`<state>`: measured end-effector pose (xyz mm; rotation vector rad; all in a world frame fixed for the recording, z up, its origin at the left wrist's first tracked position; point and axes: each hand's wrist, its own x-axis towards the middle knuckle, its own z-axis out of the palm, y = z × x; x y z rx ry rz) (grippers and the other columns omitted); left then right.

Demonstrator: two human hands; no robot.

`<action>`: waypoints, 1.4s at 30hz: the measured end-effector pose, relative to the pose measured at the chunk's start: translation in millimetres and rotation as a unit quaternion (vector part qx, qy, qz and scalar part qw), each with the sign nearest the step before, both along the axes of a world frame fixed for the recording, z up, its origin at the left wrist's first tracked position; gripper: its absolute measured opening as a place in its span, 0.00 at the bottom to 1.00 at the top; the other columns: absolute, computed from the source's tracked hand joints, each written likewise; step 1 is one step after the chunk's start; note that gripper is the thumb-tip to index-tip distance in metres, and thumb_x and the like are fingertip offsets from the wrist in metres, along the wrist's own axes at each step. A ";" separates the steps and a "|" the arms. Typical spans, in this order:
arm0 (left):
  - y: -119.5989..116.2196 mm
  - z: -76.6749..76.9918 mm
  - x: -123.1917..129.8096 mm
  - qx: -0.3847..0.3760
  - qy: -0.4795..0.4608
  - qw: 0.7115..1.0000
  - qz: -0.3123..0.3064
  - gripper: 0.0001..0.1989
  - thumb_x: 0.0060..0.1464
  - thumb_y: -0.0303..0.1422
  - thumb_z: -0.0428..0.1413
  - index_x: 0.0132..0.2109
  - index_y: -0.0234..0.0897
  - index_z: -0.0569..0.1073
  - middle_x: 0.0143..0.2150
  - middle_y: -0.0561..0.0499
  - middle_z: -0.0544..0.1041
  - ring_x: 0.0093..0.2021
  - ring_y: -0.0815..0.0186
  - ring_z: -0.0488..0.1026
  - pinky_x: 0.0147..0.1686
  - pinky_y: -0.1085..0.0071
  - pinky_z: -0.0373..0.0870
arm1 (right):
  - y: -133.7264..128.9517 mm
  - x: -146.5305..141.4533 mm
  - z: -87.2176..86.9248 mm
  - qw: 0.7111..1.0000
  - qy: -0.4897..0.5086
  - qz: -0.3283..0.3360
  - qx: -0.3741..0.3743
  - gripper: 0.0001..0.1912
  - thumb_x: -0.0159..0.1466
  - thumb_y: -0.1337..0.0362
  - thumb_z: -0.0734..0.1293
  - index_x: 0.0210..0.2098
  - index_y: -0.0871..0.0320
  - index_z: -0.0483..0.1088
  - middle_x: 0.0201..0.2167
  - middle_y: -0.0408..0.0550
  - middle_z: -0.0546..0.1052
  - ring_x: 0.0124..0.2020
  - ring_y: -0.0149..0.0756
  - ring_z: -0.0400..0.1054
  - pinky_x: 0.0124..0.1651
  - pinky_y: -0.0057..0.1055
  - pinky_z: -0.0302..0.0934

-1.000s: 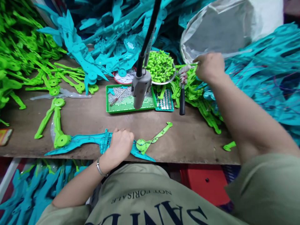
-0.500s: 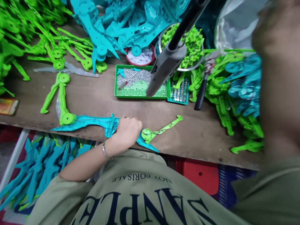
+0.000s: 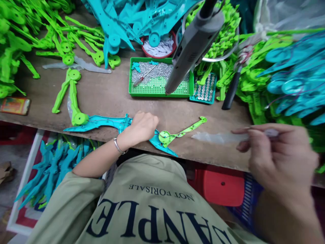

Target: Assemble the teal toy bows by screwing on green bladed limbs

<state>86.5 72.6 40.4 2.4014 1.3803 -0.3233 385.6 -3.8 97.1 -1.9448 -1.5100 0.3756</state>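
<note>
My left hand (image 3: 144,126) is closed around the middle of a blue plastic toy bow part (image 3: 106,122) lying along the table's front edge. A thin wire runs along this part. Green jointed arms are at both ends: a folded green arm (image 3: 73,98) on the left and a straighter green arm (image 3: 188,129) on the right. My right hand (image 3: 279,152), smeared by motion, pinches a translucent blade-shaped plastic piece (image 3: 218,137) just right of the straighter arm. A similar translucent piece (image 3: 69,106) shows beside the folded arm.
A green tray (image 3: 152,94) of small screws holds a screwdriver (image 3: 144,76). A grey electric screwdriver (image 3: 188,51) hangs over it. Beside it stands a small tray of round metal discs (image 3: 204,89). Green parts (image 3: 15,47) and blue parts (image 3: 122,23) pile up behind; a black-handled tool (image 3: 232,89) lies right.
My right hand has come into view from the right with the translucent piece. My left hand still holds the blue part. The whole view has shifted slightly.
</note>
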 end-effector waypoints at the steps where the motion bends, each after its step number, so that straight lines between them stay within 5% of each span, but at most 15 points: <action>1: 3.5 2.3 0.7 -0.020 0.005 1.000 0.008 0.12 0.57 0.25 0.53 0.40 0.38 0.81 0.30 0.45 0.79 0.34 0.57 0.76 0.36 0.64 0.61 | -2.0 -5.4 -3.9 1.000 -0.006 0.008 0.007 0.11 0.64 0.50 0.69 0.40 0.48 0.71 0.28 0.49 0.80 0.21 0.39 0.72 0.23 0.35 0.61; 5: 13.8 9.5 3.2 -0.080 0.023 0.996 0.023 0.12 0.51 0.23 0.56 0.39 0.40 0.81 0.30 0.48 0.79 0.34 0.60 0.76 0.32 0.67 0.59 | -8.1 -12.2 -29.8 0.999 0.022 0.044 -0.009 0.11 0.64 0.51 0.68 0.42 0.48 0.71 0.36 0.52 0.83 0.23 0.41 0.74 0.27 0.40 0.66; 11: 4.5 10.6 7.9 -0.013 0.021 1.000 -0.015 0.13 0.58 0.23 0.50 0.39 0.34 0.80 0.32 0.41 0.79 0.39 0.54 0.77 0.42 0.60 0.62 | -16.0 4.6 -69.2 0.982 0.179 -0.013 -0.066 0.19 0.55 0.48 0.75 0.39 0.53 0.75 0.33 0.51 0.83 0.32 0.44 0.78 0.39 0.44 0.72; 18: 4.2 6.6 2.7 -0.025 0.003 1.000 -0.012 0.12 0.58 0.24 0.51 0.39 0.35 0.80 0.30 0.44 0.79 0.37 0.56 0.75 0.42 0.60 0.60 | -13.4 -12.4 -76.8 0.893 0.438 -0.075 -0.065 0.24 0.46 0.48 0.82 0.35 0.55 0.77 0.28 0.45 0.81 0.26 0.39 0.76 0.31 0.38 0.75; 24: 10.1 20.5 -6.9 -0.068 0.009 0.996 -0.049 0.12 0.59 0.24 0.51 0.41 0.38 0.80 0.34 0.46 0.79 0.39 0.59 0.75 0.41 0.64 0.63 | -11.6 -25.5 -80.6 0.877 0.471 -0.071 -0.067 0.23 0.45 0.50 0.83 0.33 0.55 0.77 0.27 0.43 0.81 0.25 0.38 0.76 0.28 0.35 0.76; 29: -16.5 25.8 -7.2 0.086 -0.111 0.990 0.018 0.16 0.66 0.24 0.46 0.49 0.36 0.77 0.45 0.43 0.80 0.50 0.55 0.74 0.52 0.56 0.68 | -17.9 -33.8 -87.8 0.854 0.500 -0.047 -0.137 0.23 0.48 0.51 0.83 0.37 0.54 0.76 0.29 0.42 0.81 0.27 0.35 0.78 0.33 0.33 0.78; 32: -42.2 17.1 0.5 0.134 -0.288 0.945 0.080 0.20 0.68 0.22 0.42 0.58 0.36 0.72 0.53 0.42 0.78 0.56 0.58 0.74 0.55 0.57 0.71 | -17.9 -41.8 -93.6 0.835 0.520 -0.028 -0.175 0.25 0.48 0.49 0.82 0.37 0.54 0.75 0.30 0.42 0.81 0.30 0.35 0.79 0.35 0.35 0.79; 36: -67.1 -10.6 10.0 0.055 -0.437 0.894 0.078 0.23 0.69 0.22 0.42 0.68 0.35 0.60 0.58 0.40 0.77 0.58 0.63 0.75 0.57 0.61 0.74 | -12.2 -49.2 -97.2 0.815 0.538 -0.010 -0.214 0.26 0.48 0.49 0.83 0.36 0.55 0.73 0.31 0.43 0.81 0.30 0.34 0.78 0.36 0.32 0.79; 42: -73.2 -39.4 14.3 0.027 -0.402 0.915 0.007 0.30 0.67 0.24 0.44 0.74 0.36 0.49 0.67 0.36 0.69 0.69 0.57 0.67 0.68 0.50 0.65 | -4.8 -53.0 -96.2 0.791 0.556 -0.011 -0.254 0.27 0.45 0.50 0.84 0.37 0.56 0.73 0.30 0.42 0.82 0.28 0.31 0.78 0.35 0.28 0.78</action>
